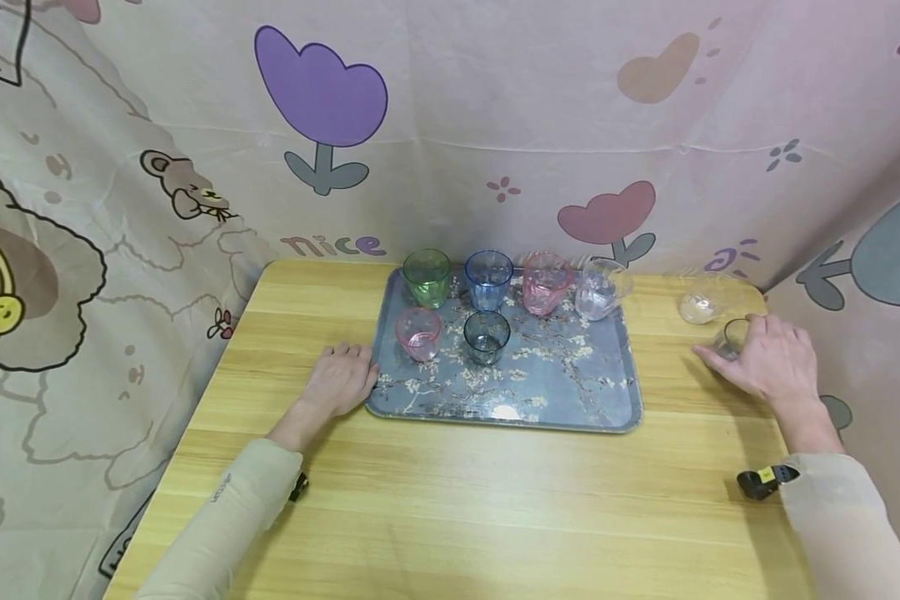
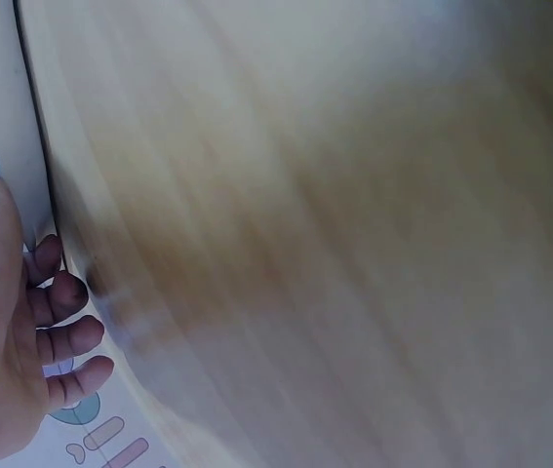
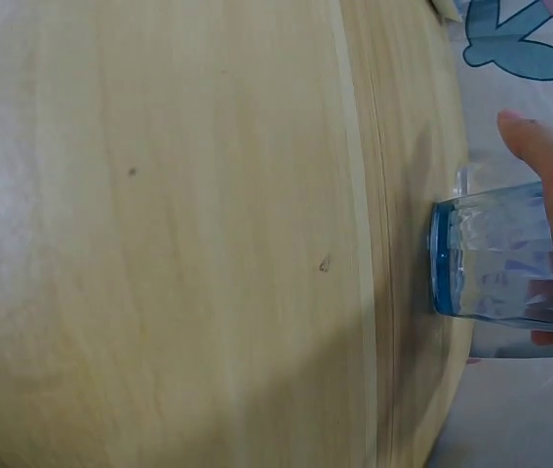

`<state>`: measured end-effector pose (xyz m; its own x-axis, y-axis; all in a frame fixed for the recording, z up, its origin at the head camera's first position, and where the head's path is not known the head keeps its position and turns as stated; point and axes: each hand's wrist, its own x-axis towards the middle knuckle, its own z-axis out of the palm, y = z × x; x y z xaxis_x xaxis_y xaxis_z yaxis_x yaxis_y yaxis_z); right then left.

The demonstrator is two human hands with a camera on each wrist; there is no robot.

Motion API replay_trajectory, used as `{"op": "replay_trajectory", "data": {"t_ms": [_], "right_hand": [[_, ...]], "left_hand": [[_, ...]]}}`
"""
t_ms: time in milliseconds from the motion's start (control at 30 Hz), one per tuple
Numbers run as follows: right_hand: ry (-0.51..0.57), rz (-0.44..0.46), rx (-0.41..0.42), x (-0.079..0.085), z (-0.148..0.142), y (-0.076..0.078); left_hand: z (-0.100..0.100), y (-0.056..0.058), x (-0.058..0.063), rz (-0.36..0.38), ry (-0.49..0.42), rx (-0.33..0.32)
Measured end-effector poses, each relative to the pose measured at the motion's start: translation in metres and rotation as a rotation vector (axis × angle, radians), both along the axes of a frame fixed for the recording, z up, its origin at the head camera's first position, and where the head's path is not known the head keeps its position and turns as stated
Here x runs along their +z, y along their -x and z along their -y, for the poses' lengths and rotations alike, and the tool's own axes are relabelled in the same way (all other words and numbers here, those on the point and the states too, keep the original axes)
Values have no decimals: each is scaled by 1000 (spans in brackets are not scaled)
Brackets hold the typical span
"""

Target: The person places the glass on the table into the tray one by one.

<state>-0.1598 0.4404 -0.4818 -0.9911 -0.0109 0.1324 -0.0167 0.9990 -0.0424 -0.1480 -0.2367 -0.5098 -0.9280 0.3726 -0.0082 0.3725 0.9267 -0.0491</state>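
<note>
My left hand [image 1: 341,379] lies on the wooden table at the left edge of a blue-grey floral tray [image 1: 547,408]. In the left wrist view its fingertips sit beside the tray's pale side wall [image 2: 8,117]. At the far right, my right hand [image 1: 776,358] surrounds a small greyish glass [image 1: 733,337]. The right wrist view has this glass [image 3: 500,258] upright, its base bluish, the thumb [image 3: 539,151] straight and apart from its side. Other fingers show behind the glass; its upper part is hidden by the hand.
Along the tray's back stand a green [image 1: 427,279], a blue [image 1: 489,282], a pink [image 1: 546,285] and a clear glass [image 1: 602,290]. In front are another pink glass [image 1: 418,335] and a dark grey one [image 1: 487,338]. One clear glass [image 1: 701,307] stands right of the tray. Patterned cloth [image 1: 450,200] borders the table.
</note>
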Motion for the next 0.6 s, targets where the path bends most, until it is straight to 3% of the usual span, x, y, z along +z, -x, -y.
{"op": "replay_trajectory", "data": {"t_ms": [600], "right_hand": [[-80, 69, 13, 3, -3, 4]], "left_hand": [[1, 1, -1, 4, -5, 4]]}}
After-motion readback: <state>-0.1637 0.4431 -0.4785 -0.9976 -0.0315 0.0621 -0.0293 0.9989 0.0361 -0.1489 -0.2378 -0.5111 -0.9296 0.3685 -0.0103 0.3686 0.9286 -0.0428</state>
